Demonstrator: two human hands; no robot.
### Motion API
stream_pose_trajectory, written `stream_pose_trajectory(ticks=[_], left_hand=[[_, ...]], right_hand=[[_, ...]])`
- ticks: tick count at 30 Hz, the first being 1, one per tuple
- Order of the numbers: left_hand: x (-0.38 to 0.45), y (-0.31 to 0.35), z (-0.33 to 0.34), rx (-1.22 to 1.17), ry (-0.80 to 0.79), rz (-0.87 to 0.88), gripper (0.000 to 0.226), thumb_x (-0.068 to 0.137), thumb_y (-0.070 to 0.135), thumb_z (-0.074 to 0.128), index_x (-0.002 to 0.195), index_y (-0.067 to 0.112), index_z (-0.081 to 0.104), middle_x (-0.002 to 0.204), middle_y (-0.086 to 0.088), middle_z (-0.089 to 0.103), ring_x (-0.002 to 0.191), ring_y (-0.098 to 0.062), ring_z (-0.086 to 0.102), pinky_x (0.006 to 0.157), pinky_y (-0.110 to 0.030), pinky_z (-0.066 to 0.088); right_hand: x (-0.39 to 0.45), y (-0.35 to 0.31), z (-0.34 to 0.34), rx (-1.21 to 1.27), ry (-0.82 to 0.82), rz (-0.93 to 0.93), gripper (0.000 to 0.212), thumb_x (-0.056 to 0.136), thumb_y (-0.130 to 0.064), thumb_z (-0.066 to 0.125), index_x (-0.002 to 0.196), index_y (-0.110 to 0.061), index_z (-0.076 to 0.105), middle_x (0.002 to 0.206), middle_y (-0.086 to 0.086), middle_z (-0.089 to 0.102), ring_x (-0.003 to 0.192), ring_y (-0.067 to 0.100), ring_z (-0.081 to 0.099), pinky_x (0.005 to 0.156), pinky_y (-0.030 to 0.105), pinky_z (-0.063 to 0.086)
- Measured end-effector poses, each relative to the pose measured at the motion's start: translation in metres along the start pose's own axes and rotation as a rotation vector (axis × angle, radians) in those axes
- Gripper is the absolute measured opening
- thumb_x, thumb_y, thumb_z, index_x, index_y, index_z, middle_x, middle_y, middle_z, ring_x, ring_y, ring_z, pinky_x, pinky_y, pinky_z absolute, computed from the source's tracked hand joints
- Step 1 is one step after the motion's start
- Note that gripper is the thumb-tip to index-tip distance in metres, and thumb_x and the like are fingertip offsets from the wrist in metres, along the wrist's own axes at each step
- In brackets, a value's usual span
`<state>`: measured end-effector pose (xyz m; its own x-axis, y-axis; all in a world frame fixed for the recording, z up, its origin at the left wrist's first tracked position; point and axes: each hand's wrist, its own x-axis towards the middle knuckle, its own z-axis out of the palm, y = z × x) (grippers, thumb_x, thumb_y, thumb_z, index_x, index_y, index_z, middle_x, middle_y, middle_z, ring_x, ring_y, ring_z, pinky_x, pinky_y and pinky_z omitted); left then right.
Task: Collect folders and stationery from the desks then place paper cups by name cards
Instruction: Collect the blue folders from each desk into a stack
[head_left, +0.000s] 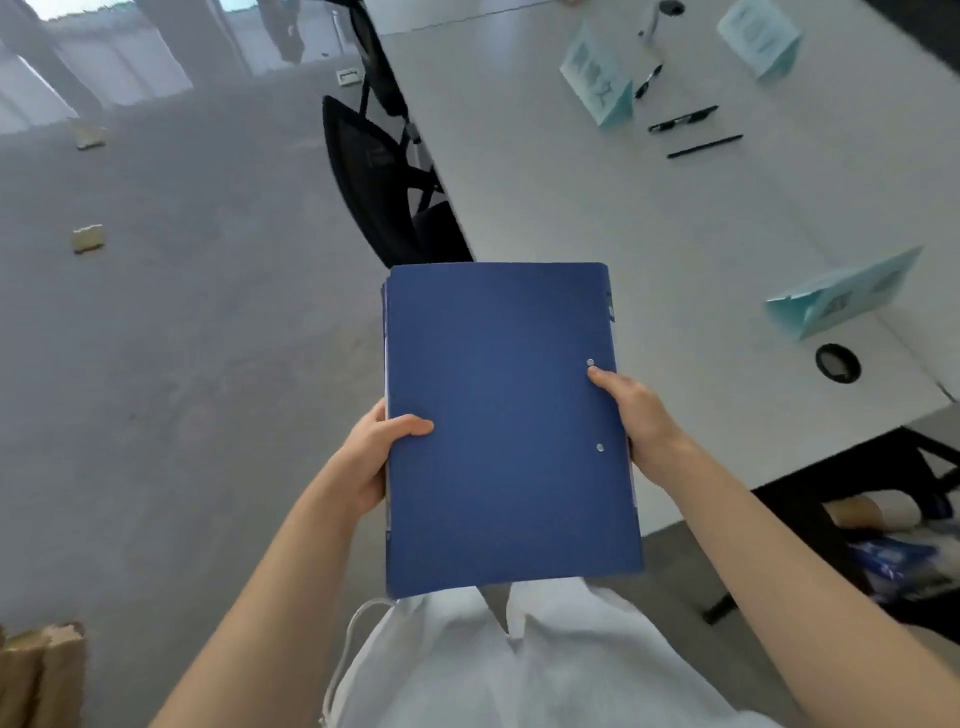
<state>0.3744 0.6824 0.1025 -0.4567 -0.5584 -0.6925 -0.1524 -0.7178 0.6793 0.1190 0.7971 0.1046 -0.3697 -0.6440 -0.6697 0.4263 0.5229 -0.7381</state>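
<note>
A stack of blue folders (498, 415) hangs in front of my body, level, above the floor and the desk's near corner. My left hand (374, 452) grips its left edge, thumb on the top cover. My right hand (636, 415) grips the right edge, thumb beside a metal rivet. On the white desk (597, 218) lie black pens (683, 119) and a thinner pen (704, 146). Light blue name cards stand at the far middle (597, 83), far right (761, 36) and near right (841, 296).
A black mesh chair (384, 182) stands at the desk's left edge. A round cable hole (837, 362) is near the desk's front. Under the desk a shelf holds a paper cup sleeve (872, 512). Brown paper bags (41, 670) sit bottom left; grey floor spreads left.
</note>
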Motion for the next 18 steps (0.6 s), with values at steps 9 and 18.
stream_pose_trajectory(ticks=[9,18], left_hand=[[0.071,0.057,0.063,0.334,-0.28,-0.025,0.064,0.061,-0.003,0.063,0.121,0.019,0.059,0.112,-0.005,0.073,0.097,-0.027,0.071,0.081,-0.042,0.058],[0.128,0.095,0.147,0.44,-0.333,0.107,0.079,0.044,-0.013,0.058,0.122,0.002,0.056,0.108,-0.01,0.071,0.099,-0.028,0.067,0.074,-0.039,0.056]], right_hand=[[-0.016,0.002,-0.051,0.173,0.204,-0.203,0.035,0.091,-0.017,0.064,0.125,-0.015,0.058,0.118,0.002,0.07,0.104,0.021,0.069,0.088,0.039,0.055],[-0.006,-0.011,-0.104,0.042,0.328,-0.419,0.049,0.09,-0.006,0.064,0.133,-0.017,0.044,0.125,-0.006,0.063,0.112,0.006,0.063,0.086,0.024,0.055]])
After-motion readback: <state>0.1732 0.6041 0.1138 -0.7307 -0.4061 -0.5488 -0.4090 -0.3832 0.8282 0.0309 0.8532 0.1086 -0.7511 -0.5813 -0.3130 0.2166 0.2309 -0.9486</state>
